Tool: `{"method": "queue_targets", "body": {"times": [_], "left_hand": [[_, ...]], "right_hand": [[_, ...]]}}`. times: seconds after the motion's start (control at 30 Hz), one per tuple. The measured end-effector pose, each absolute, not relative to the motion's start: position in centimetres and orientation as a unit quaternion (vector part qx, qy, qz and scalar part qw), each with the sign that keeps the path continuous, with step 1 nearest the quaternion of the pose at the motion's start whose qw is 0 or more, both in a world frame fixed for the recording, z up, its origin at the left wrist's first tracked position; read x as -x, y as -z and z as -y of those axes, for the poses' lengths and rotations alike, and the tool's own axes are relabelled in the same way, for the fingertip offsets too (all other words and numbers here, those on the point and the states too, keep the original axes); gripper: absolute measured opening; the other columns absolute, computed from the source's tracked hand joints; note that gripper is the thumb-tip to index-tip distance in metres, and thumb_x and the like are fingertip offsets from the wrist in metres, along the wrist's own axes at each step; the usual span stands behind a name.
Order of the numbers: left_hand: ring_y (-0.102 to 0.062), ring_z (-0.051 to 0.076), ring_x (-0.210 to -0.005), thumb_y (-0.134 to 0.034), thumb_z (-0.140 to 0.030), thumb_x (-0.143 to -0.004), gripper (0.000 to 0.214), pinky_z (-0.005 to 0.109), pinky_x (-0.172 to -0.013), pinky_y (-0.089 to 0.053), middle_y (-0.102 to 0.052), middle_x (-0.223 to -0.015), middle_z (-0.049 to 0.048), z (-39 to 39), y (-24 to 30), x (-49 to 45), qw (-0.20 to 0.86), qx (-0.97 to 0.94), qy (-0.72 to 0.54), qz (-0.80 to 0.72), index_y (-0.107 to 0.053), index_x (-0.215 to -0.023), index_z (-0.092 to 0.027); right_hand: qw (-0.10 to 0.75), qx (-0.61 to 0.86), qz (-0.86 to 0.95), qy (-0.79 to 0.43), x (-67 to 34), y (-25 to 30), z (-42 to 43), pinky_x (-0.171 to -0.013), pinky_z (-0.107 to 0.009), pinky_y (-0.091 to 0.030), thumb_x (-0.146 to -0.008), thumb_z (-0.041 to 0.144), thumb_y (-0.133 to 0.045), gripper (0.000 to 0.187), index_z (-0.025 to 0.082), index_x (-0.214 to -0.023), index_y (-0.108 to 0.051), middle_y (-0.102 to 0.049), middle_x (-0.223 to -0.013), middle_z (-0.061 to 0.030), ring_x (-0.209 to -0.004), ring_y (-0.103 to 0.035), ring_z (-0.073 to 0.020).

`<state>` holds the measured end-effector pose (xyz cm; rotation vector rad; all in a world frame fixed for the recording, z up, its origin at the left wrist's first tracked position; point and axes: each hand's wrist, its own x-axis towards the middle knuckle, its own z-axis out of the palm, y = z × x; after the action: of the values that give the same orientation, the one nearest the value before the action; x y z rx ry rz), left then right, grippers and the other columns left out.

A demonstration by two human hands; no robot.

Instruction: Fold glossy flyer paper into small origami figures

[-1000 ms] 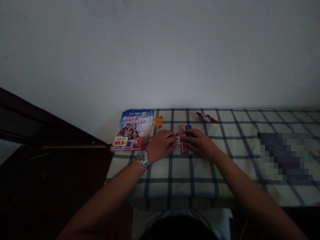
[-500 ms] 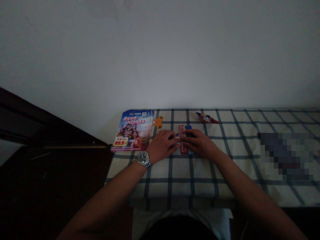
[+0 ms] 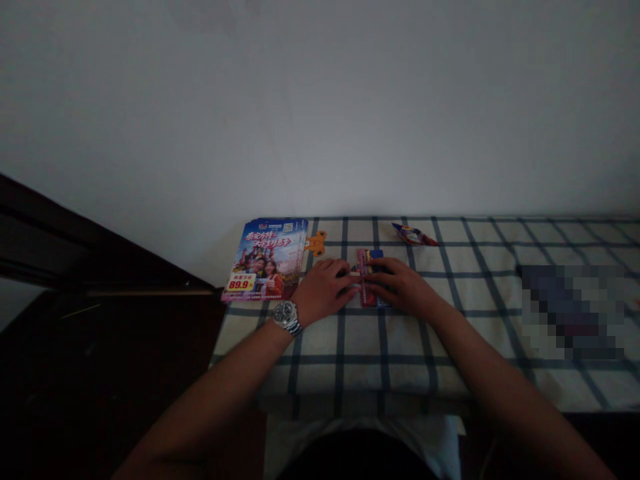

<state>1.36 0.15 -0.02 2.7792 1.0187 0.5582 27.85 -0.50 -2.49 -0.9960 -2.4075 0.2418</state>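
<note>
We find the folded red-and-blue leaflet [image 3: 365, 295] flat near the bench's [image 3: 350, 347] far edge, with the left hand [image 3: 323, 290] and right hand [image 3: 400, 287] meeting over it, fingers curled down holding it, beside the far-left corner's flyer stack [image 3: 265, 260].

Silver wristwatch [image 3: 287, 315] beside the left hand [image 3: 320, 290], bare forearms [image 3: 225, 393], seemingly white clothing [image 3: 435, 440]

The near half of the tabletop [image 3: 350, 347] lies bare, out to its front edge. Just left of the left hand [image 3: 323, 288], a stack of flyers [image 3: 265, 260] fills the corner, with an orange cut-out [image 3: 317, 243] at its far right side. Beyond the right hand [image 3: 400, 287] a wrapper [image 3: 414, 235] lies near the wall [image 3: 320, 133], leaving a narrow lane. Rightward, the surface runs open to a blurred patch [image 3: 570, 310].
</note>
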Motion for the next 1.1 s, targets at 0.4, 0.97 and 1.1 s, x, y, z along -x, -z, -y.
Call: {"method": "queue_targets", "body": {"times": [0.4, 0.97, 1.1], "left_hand": [[-0.059, 0.023, -0.108, -0.053, -0.044, -0.103, 0.032, 0.045, -0.100, -0.049, -0.063, -0.115, 0.0074, -0.04, -0.03, -1.23, 0.069, -0.918, -0.197, -0.338, -0.070, -0.124, -0.025], [-0.057, 0.025, -0.108, -0.053, -0.039, -0.103, 0.029, 0.045, -0.099, -0.049, -0.062, -0.114, 0.0077, 0.32, -0.64, -1.83, 0.041, -0.922, -0.156, -0.352, -0.067, -0.124, -0.026], [-0.058, 0.025, -0.109, -0.054, -0.038, -0.102, 0.030, 0.046, -0.099, -0.049, -0.062, -0.117, 0.0083, 0.41, -0.49, -1.92, 0.029, -0.922, -0.153, -0.354, -0.066, -0.126, -0.025]], "right_hand": [[0.265, 0.368, 0.886, -0.097, -27.72, 2.37, 0.60, -0.106, -0.052, -0.054, -0.099, 0.034, -0.063, 0.030, 0.028, -0.127, -0.071, -0.062, -0.139, -0.0120, -0.127, -0.060, -0.0306], [0.256, 0.366, 0.887, -0.114, -28.05, 2.29, 0.57, -0.109, -0.052, -0.053, -0.099, 0.033, -0.062, 0.031, 0.030, -0.129, -0.070, -0.061, -0.143, -0.0110, -0.130, -0.059, -0.0298], [0.255, 0.371, 0.886, -0.114, -28.02, 2.20, 0.65, -0.109, -0.052, -0.052, -0.099, 0.033, -0.063, 0.031, 0.029, -0.128, -0.071, -0.060, -0.143, -0.0116, -0.130, -0.059, -0.0306]]}}
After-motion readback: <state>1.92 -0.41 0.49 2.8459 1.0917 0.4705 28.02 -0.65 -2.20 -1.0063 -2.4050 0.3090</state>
